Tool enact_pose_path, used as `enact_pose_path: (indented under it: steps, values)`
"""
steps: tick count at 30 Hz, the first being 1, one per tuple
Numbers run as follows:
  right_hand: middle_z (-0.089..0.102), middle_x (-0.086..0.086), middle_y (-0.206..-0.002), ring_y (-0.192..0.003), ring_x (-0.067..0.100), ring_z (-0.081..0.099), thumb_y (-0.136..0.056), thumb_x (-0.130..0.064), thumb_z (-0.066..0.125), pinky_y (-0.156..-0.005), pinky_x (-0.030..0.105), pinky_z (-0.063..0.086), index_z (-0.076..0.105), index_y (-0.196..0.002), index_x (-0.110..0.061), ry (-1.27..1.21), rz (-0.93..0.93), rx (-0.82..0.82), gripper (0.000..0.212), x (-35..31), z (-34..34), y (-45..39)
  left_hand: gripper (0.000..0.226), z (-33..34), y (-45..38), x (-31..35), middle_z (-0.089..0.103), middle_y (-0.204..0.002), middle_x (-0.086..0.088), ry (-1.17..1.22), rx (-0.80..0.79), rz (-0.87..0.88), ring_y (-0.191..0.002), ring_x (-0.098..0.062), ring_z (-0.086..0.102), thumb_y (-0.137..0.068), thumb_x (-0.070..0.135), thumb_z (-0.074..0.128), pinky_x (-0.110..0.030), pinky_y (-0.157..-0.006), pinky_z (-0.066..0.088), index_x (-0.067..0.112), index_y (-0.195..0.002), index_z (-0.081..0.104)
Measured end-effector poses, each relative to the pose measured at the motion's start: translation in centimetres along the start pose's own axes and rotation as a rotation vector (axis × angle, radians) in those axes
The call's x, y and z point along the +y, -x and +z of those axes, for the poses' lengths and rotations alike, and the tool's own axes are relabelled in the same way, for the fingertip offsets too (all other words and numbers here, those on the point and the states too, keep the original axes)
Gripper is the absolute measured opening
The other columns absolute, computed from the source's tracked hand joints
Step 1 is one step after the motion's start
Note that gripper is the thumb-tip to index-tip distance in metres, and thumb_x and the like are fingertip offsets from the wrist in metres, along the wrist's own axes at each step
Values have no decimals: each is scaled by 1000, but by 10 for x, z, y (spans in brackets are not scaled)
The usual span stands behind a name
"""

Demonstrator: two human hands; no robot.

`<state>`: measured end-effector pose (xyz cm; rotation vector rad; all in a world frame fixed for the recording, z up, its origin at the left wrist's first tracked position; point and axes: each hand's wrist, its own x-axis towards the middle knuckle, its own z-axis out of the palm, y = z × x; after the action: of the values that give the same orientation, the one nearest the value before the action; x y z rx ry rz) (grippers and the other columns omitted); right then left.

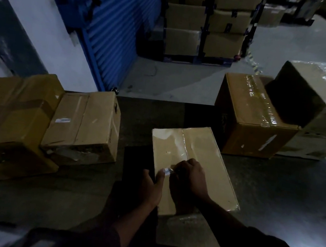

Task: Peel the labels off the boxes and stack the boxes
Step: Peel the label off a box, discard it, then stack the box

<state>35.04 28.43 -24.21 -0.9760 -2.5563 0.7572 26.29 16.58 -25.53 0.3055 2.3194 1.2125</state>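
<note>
Right hand [189,180], fingers curled, pinches a small white label [167,171] on the near box [194,164] at centre worktop [272,198]. Left hand [151,187] grips that box's left edge, thumb on top. Two boxes [83,126] at 10 o'clock; two more [249,117] at 2 o'clock. Palletised cartons [205,26] at 12 o'clock.

Tan cardboard boxes [192,164] sit on a dark table [66,199], one crossed with brown tape [10,107]; behind, a ribbed blue shutter [115,35].
</note>
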Motion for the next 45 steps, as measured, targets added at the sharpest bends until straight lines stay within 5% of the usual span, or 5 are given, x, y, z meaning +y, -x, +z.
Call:
enact_pose_path:
  steps: [24,31,36,41,45]
  values:
    - [61,0,-89,-87,23,57,-77,-50,65,-72,34,40,71,-92,-29,17,6,-4,26,-2,2,-3,50,0,-2,-5,58,-114,-7,-36,48,33,-90,-17,56,-98,55,35,-32,-79,44,15,-127,47]
    - [61,-10,-92,-89,14,56,-77,-45,71,-72,31,36,68,-102,-39,3,-24,-7,26,2,3,-1,55,2,-3,-5,49,-138,-15,-23,61,20,-122,-31,51,-101,48,32,-34,-96,38,11,-141,39]
    - [63,-3,-96,-93,18,55,-79,-43,72,-78,34,36,72,-96,-33,1,-19,-39,20,-2,-1,0,46,1,-2,-4,57,-124,-13,-35,80,52,-105,-26,55,-102,44,34,-27,-80,32,8,-127,49]
    - [65,-3,-97,-95,20,56,-78,-38,74,-76,31,33,73,-90,-32,-21,-55,-71,13,3,-6,3,51,3,-6,-8,54,-129,-12,-19,32,23,-113,-28,54,-101,48,31,-31,-87,37,13,-136,42]
    - [67,-4,-93,-88,20,60,-78,-33,74,-79,38,47,72,-87,-32,-127,-63,-72,10,5,-8,8,49,2,-5,-6,54,-127,-12,-28,21,36,-112,-29,55,-102,44,32,-29,-84,34,9,-136,43]
